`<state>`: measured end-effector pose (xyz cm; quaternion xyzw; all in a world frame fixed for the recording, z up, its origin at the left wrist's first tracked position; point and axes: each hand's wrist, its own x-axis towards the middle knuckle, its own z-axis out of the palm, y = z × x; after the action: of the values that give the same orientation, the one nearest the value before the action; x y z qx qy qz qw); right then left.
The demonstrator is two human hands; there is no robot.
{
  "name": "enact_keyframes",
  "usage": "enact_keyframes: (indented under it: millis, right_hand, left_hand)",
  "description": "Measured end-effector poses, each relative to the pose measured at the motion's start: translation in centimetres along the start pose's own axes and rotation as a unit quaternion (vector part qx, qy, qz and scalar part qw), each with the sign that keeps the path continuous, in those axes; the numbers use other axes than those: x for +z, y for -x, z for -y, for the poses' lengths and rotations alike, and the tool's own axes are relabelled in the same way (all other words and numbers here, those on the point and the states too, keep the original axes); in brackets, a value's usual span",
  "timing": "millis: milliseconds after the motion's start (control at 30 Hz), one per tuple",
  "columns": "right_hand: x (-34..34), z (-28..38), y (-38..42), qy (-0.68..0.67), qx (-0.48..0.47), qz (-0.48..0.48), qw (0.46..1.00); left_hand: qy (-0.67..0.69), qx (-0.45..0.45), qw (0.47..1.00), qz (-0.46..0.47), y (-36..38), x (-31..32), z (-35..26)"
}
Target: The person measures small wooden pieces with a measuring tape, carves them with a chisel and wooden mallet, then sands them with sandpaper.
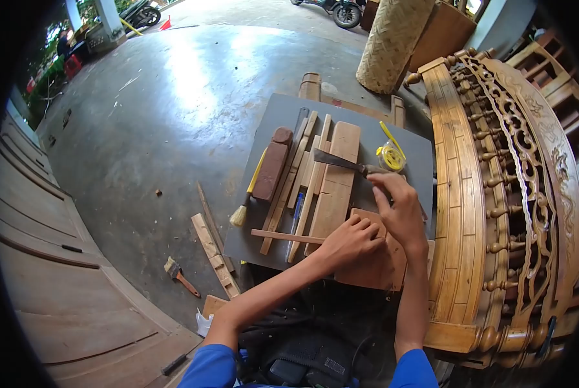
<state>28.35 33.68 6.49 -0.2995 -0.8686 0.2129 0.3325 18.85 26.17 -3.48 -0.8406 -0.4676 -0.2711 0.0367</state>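
My right hand (395, 200) is at the wooden handle of a flat-bladed tool (338, 161), whose dark blade points left across a thick wooden block (335, 187). Its thumb and fingers close round the handle's end. My left hand (353, 243) rests, fingers curled, on a reddish-brown wooden piece (367, 271) at the near edge of the grey board (251, 226). A thin wooden stick (283, 237) extends left from beside that hand. Between the block and a dark red-brown block (272, 169) lie several wooden strips (289, 187) and a blue pen (296, 213).
A yellow tape measure (391, 156) lies at the board's right, a yellow-handled brush (239, 215) at its left. Another brush (182, 277) and notched wood (213, 252) are on the floor. Carved wooden furniture (457, 194) stands close on the right, wooden panels (50, 258) at left.
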Motion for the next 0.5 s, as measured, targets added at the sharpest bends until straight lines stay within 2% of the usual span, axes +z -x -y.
enact_keyframes:
  millis: [67, 100, 133, 167, 200, 233, 267, 367, 433, 500]
  right_hand:
    - [-0.7, 1.5, 1.0, 0.031, -0.046, -0.011, 0.998]
    - [-0.7, 1.7, 2.2, 0.019, -0.029, -0.028, 0.999]
    - [-0.7, 2.0, 3.7, 0.007, -0.011, -0.046, 0.999]
    - [-0.3, 1.9, 5.7, 0.061, 0.000, -0.048, 0.997]
    - [0.6, 1.7, 8.0, 0.056, 0.052, -0.025, 0.997]
    - [1.1, 1.9, 9.3, 0.133, 0.017, 0.013, 0.991]
    - [1.6, 2.1, 10.4, 0.208, -0.016, 0.051, 0.977]
    - [4.1, 1.5, 12.2, 0.203, 0.019, -0.006, 0.979]
    - [4.7, 1.2, 12.4, 0.202, 0.034, -0.033, 0.978]
    - [4.9, 1.0, 12.4, 0.198, 0.049, -0.043, 0.978]
  left_hand:
    - [0.025, -0.015, 0.997, -0.069, -0.1, -2.2, -0.1]
    - [0.038, -0.020, 0.994, -0.103, -0.1, -3.6, -0.3]
    - [-0.022, -0.085, 0.986, -0.140, -0.1, -4.5, -0.4]
    - [-0.039, -0.139, 0.976, -0.161, 0.0, -6.3, 0.1]
    - [-0.055, -0.191, 0.963, -0.180, -0.1, -8.3, 1.5]
    - [-0.120, -0.226, 0.944, -0.209, -0.8, -10.0, 4.0]
    - [-0.090, -0.279, 0.934, -0.203, -1.6, -11.2, 7.0]
    - [-0.012, -0.390, 0.907, -0.156, -5.1, -11.4, 17.5]
    - [-0.051, -0.316, 0.944, -0.076, -5.5, -8.9, 23.9]
    - [-0.001, -0.257, 0.966, 0.027, -5.8, -8.9, 26.6]
